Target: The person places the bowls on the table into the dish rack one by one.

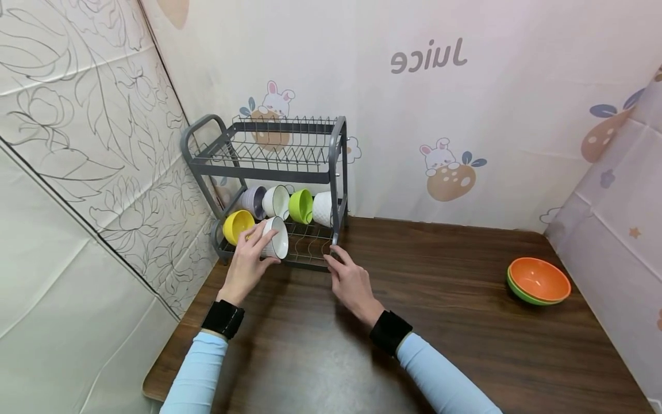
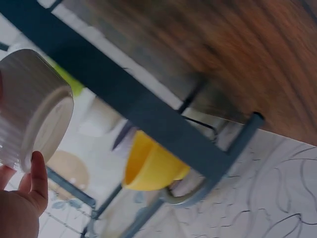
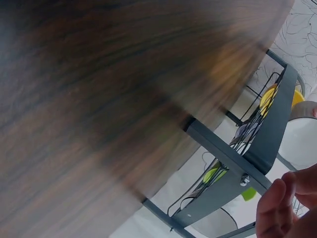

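The left hand point(image 1: 245, 264) grips a white bowl point(image 1: 278, 238) at the lower front of the rack point(image 1: 258, 172), fingers curved wide around it; the right hand point(image 1: 354, 283) pinches the rack's right front post point(image 1: 335, 224).

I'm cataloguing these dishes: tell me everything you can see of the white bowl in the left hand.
The white bowl looks like glazed ceramic, with a glossy inside, thin dark rim, ribbed outer wall and raised foot. Empty and tipped sideways, its mouth faces right in the head view. The left hand grips it at the rack's lower front, beside the yellow bowl; rack contact is unclear.
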### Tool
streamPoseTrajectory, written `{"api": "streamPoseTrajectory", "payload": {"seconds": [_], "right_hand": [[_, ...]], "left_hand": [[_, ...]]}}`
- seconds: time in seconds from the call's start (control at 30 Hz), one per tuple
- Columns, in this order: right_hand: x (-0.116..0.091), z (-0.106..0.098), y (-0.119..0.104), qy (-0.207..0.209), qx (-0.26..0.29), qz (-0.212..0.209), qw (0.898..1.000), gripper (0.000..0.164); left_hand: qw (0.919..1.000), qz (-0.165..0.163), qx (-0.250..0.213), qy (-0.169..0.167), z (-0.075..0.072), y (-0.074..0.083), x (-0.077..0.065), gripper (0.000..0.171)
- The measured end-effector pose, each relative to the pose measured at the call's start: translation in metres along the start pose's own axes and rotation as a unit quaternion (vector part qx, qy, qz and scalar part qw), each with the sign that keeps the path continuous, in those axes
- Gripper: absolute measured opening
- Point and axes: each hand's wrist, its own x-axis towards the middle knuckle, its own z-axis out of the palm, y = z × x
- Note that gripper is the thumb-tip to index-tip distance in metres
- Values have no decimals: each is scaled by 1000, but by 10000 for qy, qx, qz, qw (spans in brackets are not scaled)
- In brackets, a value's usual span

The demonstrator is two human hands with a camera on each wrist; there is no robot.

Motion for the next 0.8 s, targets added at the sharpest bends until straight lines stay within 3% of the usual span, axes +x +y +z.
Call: {"api": "streamPoseTrajectory", "payload": {"seconds": [0.17, 0.37, 0.8], "right_hand": [[0, 3, 4, -63, -209, 205, 9996, 43], [-2, 5, 4, -434, -566, 399, 9967, 55], [0, 0, 1, -637, -661, 478, 9946, 56]], "left_hand": [[9998, -74, 142, -96, 2, -20, 0, 77], [9993, -54, 246, -289, 2, -41, 2, 73], [9964, 248, 405, -698, -1, -72, 16, 75]]}}
